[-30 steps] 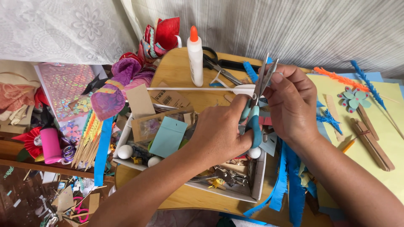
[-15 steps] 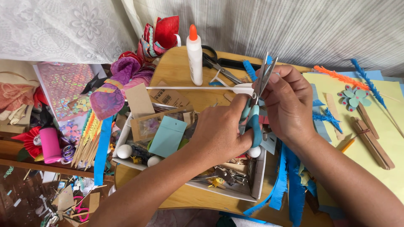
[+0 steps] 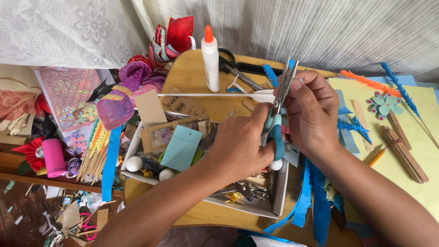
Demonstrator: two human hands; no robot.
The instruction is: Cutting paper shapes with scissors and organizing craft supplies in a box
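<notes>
Pliers [image 3: 277,116]: long axis near upright, tips pointing away.
Left hand [image 3: 240,146]: clenched around the teal handles.
Right hand [image 3: 311,114]: fingers pinching near the tips.
White stick [image 3: 206,95]: lies crosswise, left to right.

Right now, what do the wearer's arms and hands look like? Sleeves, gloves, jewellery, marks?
Both forearms are bare as far as the frame shows; no sleeve edge is in view. The left hand and the right hand wear no gloves. No rings, watch or bracelet show on the visible fingers and wrists. Nails look short and unpainted. No bandages or markings can be seen.
</notes>
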